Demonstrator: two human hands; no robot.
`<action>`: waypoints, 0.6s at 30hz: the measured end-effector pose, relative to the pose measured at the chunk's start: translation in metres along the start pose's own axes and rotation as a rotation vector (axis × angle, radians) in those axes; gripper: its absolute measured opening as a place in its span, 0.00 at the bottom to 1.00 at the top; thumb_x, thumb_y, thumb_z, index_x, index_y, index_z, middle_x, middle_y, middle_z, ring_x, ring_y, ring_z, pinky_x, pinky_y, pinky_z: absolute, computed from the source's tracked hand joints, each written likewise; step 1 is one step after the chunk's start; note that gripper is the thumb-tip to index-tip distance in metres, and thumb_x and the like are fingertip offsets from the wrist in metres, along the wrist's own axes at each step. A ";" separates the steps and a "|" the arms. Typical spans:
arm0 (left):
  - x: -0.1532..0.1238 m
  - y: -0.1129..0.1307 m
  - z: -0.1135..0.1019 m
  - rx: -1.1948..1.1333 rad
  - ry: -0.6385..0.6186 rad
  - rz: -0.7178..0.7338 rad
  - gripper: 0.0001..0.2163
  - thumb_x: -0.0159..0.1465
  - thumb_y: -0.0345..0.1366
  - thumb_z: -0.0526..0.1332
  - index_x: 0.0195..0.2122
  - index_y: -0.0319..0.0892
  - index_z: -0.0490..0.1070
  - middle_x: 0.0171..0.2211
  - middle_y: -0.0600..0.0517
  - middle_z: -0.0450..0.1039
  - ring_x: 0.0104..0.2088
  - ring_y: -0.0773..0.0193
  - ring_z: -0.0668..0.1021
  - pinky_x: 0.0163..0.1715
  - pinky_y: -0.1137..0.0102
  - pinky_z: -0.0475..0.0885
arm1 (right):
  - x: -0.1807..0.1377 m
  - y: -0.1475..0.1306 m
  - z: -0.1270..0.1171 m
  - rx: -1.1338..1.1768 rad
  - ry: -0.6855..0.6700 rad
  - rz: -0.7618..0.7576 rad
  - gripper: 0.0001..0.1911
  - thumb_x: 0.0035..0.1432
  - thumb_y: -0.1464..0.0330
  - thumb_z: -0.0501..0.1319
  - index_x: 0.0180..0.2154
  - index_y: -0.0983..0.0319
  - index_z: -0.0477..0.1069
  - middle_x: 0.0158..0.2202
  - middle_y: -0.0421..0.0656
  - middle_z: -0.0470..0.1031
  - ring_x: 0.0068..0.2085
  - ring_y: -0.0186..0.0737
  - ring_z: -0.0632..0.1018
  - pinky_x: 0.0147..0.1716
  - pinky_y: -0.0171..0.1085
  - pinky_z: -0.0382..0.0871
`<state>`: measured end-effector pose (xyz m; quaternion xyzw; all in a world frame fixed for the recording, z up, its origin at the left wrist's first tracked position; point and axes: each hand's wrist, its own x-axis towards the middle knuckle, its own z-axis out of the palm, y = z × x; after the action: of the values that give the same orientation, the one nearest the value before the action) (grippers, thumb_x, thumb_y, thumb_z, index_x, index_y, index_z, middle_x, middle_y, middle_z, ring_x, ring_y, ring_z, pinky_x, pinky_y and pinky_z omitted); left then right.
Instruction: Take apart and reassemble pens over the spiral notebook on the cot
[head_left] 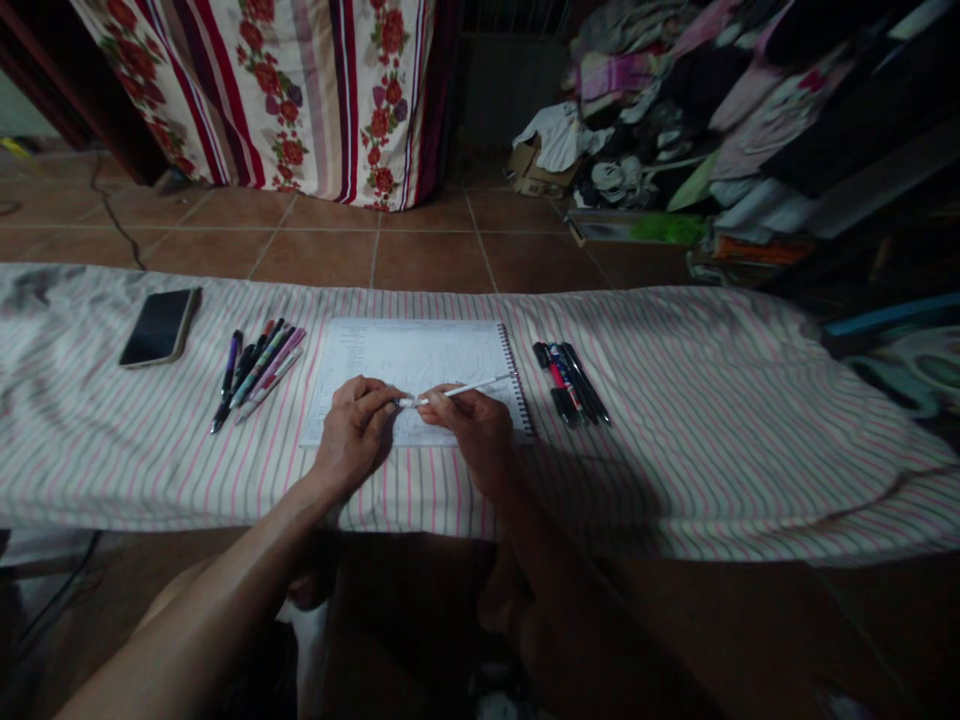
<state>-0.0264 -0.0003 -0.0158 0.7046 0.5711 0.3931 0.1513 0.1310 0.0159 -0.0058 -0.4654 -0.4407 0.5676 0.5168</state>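
A white pen (pixel 457 392) lies level above the lower part of a spiral notebook (pixel 420 360) on a striped cloth-covered surface (pixel 675 450). My left hand (pixel 352 432) pinches the pen's left end, where a cap or tip sits. My right hand (pixel 474 430) grips the barrel near its middle, fingers closed. Both hands hover over the notebook's near edge. The page shows faint printed lines.
Several coloured pens (pixel 259 370) lie left of the notebook, another bunch of dark and red pens (pixel 571 382) to its right. A phone (pixel 160 326) rests face up at far left. Beyond are tiled floor, a floral hanging cloth (pixel 300 90) and piled clothes (pixel 675 110).
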 end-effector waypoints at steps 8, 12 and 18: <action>0.000 0.001 0.000 0.029 0.011 0.034 0.11 0.62 0.31 0.53 0.39 0.43 0.74 0.35 0.50 0.69 0.40 0.60 0.72 0.43 0.62 0.67 | 0.001 0.000 0.000 -0.011 0.008 -0.004 0.11 0.46 0.61 0.66 0.28 0.63 0.74 0.23 0.41 0.79 0.27 0.40 0.80 0.31 0.37 0.77; 0.000 -0.003 0.001 0.086 0.025 0.090 0.10 0.62 0.30 0.54 0.40 0.43 0.74 0.35 0.50 0.69 0.41 0.60 0.72 0.45 0.61 0.67 | 0.002 0.003 -0.001 -0.018 0.007 -0.028 0.11 0.46 0.61 0.65 0.28 0.63 0.74 0.23 0.41 0.79 0.27 0.40 0.80 0.30 0.37 0.77; -0.001 -0.006 0.003 0.171 0.062 0.210 0.10 0.63 0.31 0.54 0.41 0.41 0.74 0.35 0.49 0.70 0.41 0.59 0.71 0.49 0.59 0.65 | 0.002 0.003 -0.003 -0.041 0.007 -0.015 0.12 0.46 0.60 0.65 0.28 0.63 0.75 0.23 0.42 0.79 0.27 0.41 0.80 0.31 0.38 0.77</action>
<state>-0.0284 0.0015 -0.0218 0.7584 0.5298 0.3783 0.0311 0.1332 0.0178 -0.0092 -0.4745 -0.4538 0.5529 0.5131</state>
